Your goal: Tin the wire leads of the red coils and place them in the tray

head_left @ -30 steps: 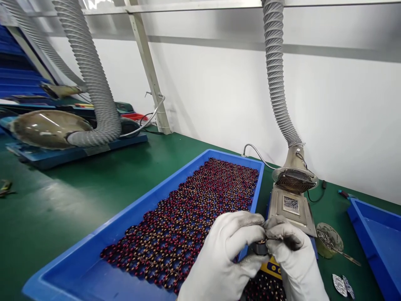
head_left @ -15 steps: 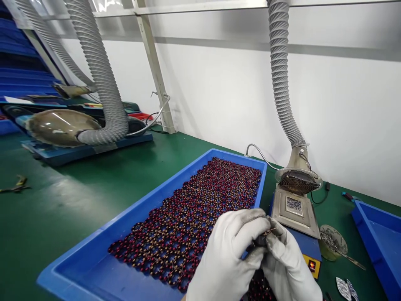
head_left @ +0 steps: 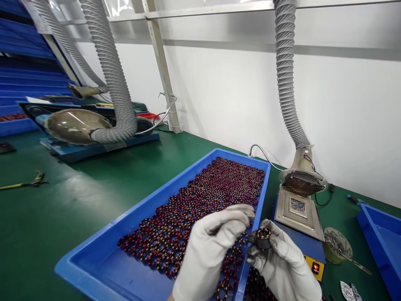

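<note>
Both my hands wear white gloves and meet above the near right corner of a blue tray (head_left: 100,246) filled with several small wound coil rings (head_left: 200,196). My right hand (head_left: 283,261) is closed on one dark coil ring (head_left: 262,239), held up between thumb and fingers. My left hand (head_left: 209,246) hovers just left of it with its fingers curled in a pinch near the ring; what they pinch is too small to make out.
A blue solder pot (head_left: 300,219) with a metal top stands right of the tray, under a fume hose with a fan inlet (head_left: 302,182). A small tin (head_left: 337,246) and another blue tray (head_left: 380,242) lie further right. A second hose hood (head_left: 77,125) and pliers (head_left: 31,182) sit on the green bench at left.
The view has shifted left. My hands have drawn slightly apart: the right one now holds the coil ring alone, and the left has pulled back a little from it.
</note>
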A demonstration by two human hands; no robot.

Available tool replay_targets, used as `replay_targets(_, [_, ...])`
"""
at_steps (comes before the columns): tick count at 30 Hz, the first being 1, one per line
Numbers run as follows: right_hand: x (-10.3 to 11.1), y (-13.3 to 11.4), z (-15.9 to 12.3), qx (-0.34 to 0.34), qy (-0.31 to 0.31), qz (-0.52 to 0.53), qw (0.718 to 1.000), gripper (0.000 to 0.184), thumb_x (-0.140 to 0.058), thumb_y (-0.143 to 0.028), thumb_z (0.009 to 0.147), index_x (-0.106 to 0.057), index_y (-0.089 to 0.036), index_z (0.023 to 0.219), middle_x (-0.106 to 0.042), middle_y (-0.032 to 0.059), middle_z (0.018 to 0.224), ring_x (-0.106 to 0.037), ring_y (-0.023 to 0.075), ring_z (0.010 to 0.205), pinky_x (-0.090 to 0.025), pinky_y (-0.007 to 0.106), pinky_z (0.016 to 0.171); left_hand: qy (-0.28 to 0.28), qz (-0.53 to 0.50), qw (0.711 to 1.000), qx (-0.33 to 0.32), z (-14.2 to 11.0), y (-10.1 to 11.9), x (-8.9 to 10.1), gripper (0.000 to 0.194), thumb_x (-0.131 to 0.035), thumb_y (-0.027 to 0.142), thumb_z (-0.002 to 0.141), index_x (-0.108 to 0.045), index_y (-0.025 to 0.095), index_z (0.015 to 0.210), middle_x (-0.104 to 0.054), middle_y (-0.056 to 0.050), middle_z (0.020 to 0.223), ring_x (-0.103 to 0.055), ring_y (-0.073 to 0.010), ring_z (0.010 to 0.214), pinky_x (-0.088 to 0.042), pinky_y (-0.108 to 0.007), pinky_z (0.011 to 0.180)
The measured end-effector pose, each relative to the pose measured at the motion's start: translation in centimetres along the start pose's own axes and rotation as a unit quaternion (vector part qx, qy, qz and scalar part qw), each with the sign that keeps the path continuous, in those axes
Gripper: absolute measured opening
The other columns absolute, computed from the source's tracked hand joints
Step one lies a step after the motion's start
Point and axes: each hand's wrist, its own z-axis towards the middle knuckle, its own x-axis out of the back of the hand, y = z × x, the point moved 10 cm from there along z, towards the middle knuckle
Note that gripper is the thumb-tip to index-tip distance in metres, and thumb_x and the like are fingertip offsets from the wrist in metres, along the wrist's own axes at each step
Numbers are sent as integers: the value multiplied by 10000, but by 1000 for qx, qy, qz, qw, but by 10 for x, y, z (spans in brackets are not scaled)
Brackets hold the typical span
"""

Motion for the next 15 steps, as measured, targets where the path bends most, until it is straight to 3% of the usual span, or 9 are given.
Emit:
replay_targets(3, [1, 0, 0, 7, -1, 27, 1000, 246, -752, -247, 629, -652, -186, 845, -692, 48, 804, -651, 166, 721, -531, 298, 685, -32, 44, 997, 56, -1, -6, -8, 252, -658, 82, 586, -705, 227, 786, -689, -27, 894, -641, -203, 820, -541, -257, 725])
replay_targets(5, [3, 1, 1, 16, 6, 34, 999, 257, -752, -227, 628, -653, -192, 862, -694, 47, 836, -650, 165, 752, -527, 290, 698, -45, 22, 995, 81, -4, -13, -16, 232, -617, 38, 548, -703, 199, 691, -686, -34, 806, -640, -192, 730, -545, -245, 650])
replay_targets(8, [3, 2, 1, 20, 6, 26, 999, 269, -756, -232, 625, -652, -195, 870, -691, 42, 818, -649, 171, 766, -523, 297, 709, 8, -81, 995, 65, -5, -15, -14, 200, -560, 24, 569, -671, 189, 590, -666, -14, 665, -625, -168, 634, -539, -230, 564])
replay_targets(11, [5, 1, 2, 22, 5, 9, 1000, 245, -750, -236, 637, -649, -192, 855, -681, 29, 767, -647, 159, 722, -518, 290, 705, 69, -118, 990, 30, -4, -8, 0, 234, -578, 46, 617, -683, 239, 696, -695, 20, 730, -649, -162, 702, -550, -219, 616])
replay_targets(13, [8, 1, 2, 25, 15, 6, 1000, 246, -755, -234, 631, -650, -190, 849, -674, 18, 743, -636, 141, 678, -515, 272, 690, 38, -61, 996, 48, -1, -6, -4, 326, -596, 48, 598, -687, 268, 820, -700, 30, 804, -652, -163, 744, -546, -206, 638])
replay_targets(15, [10, 1, 3, 29, 32, 13, 999, 281, -781, -225, 594, -655, -186, 843, -672, 13, 762, -623, 122, 680, -505, 235, 691, -46, 30, 996, 71, 1, -7, -20, 335, -595, 54, 585, -696, 256, 833, -699, 17, 810, -650, -172, 742, -545, -216, 647])
